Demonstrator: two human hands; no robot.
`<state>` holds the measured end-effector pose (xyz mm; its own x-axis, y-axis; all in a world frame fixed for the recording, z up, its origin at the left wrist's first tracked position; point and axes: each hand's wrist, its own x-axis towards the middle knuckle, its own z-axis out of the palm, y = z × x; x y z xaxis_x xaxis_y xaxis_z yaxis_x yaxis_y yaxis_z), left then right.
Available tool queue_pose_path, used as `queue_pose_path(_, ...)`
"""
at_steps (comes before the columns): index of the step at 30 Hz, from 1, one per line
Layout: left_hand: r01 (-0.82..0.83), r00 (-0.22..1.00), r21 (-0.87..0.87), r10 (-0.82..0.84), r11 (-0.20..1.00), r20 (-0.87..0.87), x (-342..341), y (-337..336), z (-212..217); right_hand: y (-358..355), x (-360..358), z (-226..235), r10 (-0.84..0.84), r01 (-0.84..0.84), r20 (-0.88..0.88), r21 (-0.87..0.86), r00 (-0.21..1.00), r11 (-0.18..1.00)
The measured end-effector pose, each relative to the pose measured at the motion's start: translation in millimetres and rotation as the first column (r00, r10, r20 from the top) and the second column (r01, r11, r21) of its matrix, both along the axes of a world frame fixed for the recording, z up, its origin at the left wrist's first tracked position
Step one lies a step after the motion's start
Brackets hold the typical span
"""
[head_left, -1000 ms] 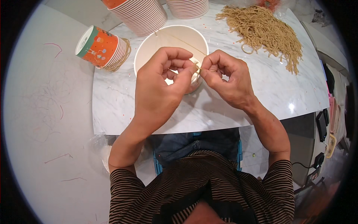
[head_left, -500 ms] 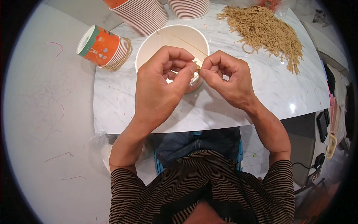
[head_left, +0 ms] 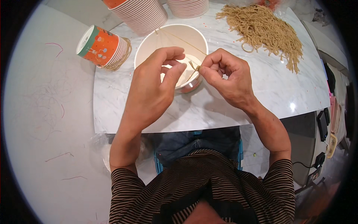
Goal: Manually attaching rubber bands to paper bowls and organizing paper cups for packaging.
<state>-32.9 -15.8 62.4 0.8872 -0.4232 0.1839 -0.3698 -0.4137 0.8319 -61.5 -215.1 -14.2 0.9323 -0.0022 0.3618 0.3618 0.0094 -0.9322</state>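
Note:
Over a large white-lined paper bucket (head_left: 147, 44) I hold a tan cord (head_left: 193, 68) in front of me. My right hand (head_left: 229, 76) pinches it between thumb and forefinger at what looks like a knot, with short loose ends sticking out toward the left. One stretch of the cord runs from that hand up across the bucket's mouth to its far rim. My left hand (head_left: 156, 82) hovers over the bucket's near left side, thumb and fingers apart, with nothing between them. It hides part of the bucket.
A heap of tan cords (head_left: 263, 30) lies at the back right of the marbled table (head_left: 238, 115). Stacked paper buckets (head_left: 141, 16) and another stack (head_left: 187, 8) stand at the back. At the left, an orange-and-green stack of cups (head_left: 102, 46) lies tilted, cord looped round it.
My left hand has let go of the cord and drawn back to the left, its fingers spreading. The right hand keeps its pinch nearly in place, and the cord's loose ends now show.

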Motion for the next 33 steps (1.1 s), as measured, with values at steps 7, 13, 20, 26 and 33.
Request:
queue_pose_path(7, 0.089, 0.994, 0.036, -0.087, 0.995, -0.07, 1, 0, 1, 2, 0, 0, 0.001, -0.001, 0.005, 0.015, 1.0, 1.0)
queue_pose_path(13, 0.022, 0.993, -0.059, -0.028, 0.998, -0.112, -1, -11, 1, 0, -1, -1, 0.009, -0.008, -0.014, 0.008, 1.0, 1.0)
queue_pose_path(20, 0.073, 0.991, -0.134, -0.087, 0.988, -0.101, 0, -4, -4, -1, -5, 11, 0.073, -0.057, -0.143, 0.108, 0.987, 0.992)
queue_pose_path(26, 0.147, 0.981, -0.065, -0.154, 0.987, -0.121, -4, -6, 4, 1, -7, 9, 0.077, -0.053, -0.155, 0.153, 0.985, 0.987)
queue_pose_path(33, 0.083, 0.981, -0.051, -0.09, 0.995, -0.171, -7, -4, 4, -1, -6, 10, 0.063, -0.047, -0.13, 0.121, 0.989, 0.992)
